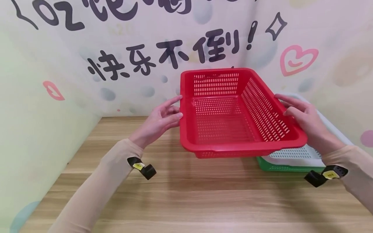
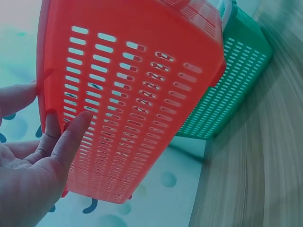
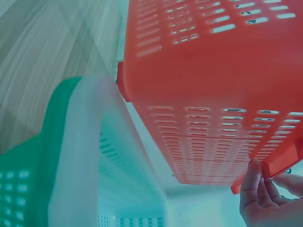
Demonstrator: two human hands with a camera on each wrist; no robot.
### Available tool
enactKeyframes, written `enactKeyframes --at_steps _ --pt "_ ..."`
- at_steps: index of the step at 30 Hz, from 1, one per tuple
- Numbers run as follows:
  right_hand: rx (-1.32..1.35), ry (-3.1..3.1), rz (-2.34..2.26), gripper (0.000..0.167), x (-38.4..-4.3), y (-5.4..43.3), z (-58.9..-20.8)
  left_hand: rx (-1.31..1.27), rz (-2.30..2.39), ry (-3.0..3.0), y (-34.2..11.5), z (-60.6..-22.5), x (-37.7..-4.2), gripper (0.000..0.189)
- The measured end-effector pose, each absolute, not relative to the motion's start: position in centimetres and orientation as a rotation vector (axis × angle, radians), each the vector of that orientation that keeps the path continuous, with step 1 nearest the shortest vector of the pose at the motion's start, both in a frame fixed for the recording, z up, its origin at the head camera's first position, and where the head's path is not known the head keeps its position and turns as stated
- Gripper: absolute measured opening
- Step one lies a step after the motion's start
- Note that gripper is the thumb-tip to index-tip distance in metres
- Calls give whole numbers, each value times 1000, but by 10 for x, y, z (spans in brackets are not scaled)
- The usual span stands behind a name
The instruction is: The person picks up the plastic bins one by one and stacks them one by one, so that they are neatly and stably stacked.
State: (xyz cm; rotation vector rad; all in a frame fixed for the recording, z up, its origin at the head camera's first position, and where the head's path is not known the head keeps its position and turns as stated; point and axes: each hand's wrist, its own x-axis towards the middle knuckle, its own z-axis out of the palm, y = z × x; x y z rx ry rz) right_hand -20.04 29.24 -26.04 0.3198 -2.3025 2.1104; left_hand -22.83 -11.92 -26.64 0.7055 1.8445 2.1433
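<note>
A red plastic basket [image 1: 224, 119] with slotted walls is held up in the air between both hands, tilted so its inside faces me. My left hand [image 1: 158, 121] grips its left rim; in the left wrist view, fingers [image 2: 71, 137] lie against the slotted outer wall and the thumb is at the rim. On the other side my right hand [image 1: 306, 119] grips the right rim, and the right wrist view shows its fingertips [image 3: 254, 170] against the basket's outer wall. No contents show inside the red basket.
At the right of the wooden table [image 1: 180, 200] a white basket [image 1: 297, 153] sits nested in a green basket [image 1: 291, 168], partly hidden behind the red one and my right hand. A wall cloth [image 1: 145, 87] with printed lettering stands behind the table.
</note>
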Motion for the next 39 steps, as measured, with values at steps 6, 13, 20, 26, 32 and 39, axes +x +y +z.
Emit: enactKeyframes --at_steps 6,13,20,26,32,39 --pt "328 -2240 2176 49 -198 308 -259 735 2158 1819 -105 -264 -231 62" --pt "282 -2199 2199 45 -195 322 -256 755 2198 1778 -89 -266 -233 62" --pt "269 -2209 2150 45 -193 335 -255 763 2200 1743 -75 -265 -235 63" --pt "236 -2251 2101 46 -190 343 -253 755 2204 1722 -66 -266 -240 60" --pt "206 -2270 2063 47 -189 355 -251 746 2199 1681 -57 -262 -246 60" --pt "165 -2367 1937 49 -187 369 -244 743 2172 1671 -46 -258 -250 60"
